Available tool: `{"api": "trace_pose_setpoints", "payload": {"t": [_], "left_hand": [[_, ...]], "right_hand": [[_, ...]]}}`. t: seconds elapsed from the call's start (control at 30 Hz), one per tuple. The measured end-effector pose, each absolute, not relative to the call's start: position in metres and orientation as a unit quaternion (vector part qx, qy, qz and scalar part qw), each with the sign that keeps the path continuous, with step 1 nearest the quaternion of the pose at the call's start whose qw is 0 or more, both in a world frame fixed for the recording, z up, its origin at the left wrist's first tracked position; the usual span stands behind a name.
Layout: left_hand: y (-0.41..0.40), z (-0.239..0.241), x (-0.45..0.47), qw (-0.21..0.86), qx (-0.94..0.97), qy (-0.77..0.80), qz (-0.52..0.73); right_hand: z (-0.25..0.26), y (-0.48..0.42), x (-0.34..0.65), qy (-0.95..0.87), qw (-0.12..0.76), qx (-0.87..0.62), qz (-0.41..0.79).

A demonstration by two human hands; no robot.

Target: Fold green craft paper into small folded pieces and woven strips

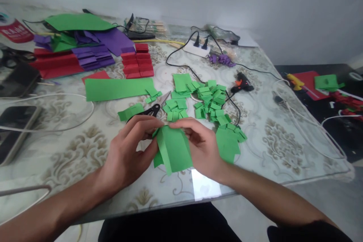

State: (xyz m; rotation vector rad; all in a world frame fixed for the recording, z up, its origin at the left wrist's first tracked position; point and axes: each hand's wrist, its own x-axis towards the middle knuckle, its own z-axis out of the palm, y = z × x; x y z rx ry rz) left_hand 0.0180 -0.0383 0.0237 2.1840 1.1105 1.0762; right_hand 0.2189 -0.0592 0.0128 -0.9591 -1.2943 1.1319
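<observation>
Between my two hands is a creased piece of green paper [175,150], raised over the near side of the table. My left hand [129,147] pinches its upper left edge, and my right hand [202,145] grips the top right edge. More green paper shows below and behind it on the left. Just past my left hand lie black-handled scissors [154,110], blades pointing away to the right, their lower handle hidden. Many small cut green paper pieces [211,98] are heaped beyond my right hand, beside a larger green sheet [227,144].
A long green strip [119,89], folded red paper [138,62] and purple paper [92,56] lie at the back left. A hot glue gun [242,82] with its cord rests right of the heap. A white power strip [197,48] is behind. A phone [18,130] lies far left.
</observation>
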Motion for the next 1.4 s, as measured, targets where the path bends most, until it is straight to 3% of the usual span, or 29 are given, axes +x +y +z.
{"api": "trace_pose_setpoints", "payload": {"t": [0.27, 0.47, 0.7, 0.87, 1.1, 1.23, 1.4], "left_hand": [[-0.042, 0.022, 0.012, 0.484, 0.684, 0.377, 0.394], [-0.039, 0.032, 0.011, 0.473, 0.697, 0.372, 0.39], [-0.037, 0.035, 0.01, 0.38, 0.749, 0.392, 0.375], [-0.033, 0.039, 0.012, 0.518, 0.666, 0.421, 0.333], [-0.03, 0.033, 0.018, 0.767, 0.425, 0.347, 0.331], [-0.029, 0.034, 0.02, 0.818, 0.345, 0.343, 0.308], [-0.028, 0.035, 0.019, 0.806, 0.357, 0.357, 0.307]], "right_hand": [[0.016, -0.061, 0.225, -0.631, 0.576, -0.412, 0.318], [0.018, -0.065, 0.227, -0.711, 0.553, -0.388, 0.196], [0.014, -0.067, 0.227, -0.729, 0.548, -0.377, 0.161], [0.012, -0.067, 0.228, -0.739, 0.542, -0.373, 0.144], [0.011, -0.065, 0.227, -0.745, 0.545, -0.358, 0.141], [0.011, -0.063, 0.224, -0.749, 0.54, -0.348, 0.161], [0.013, -0.065, 0.222, -0.736, 0.525, -0.339, 0.262]]}}
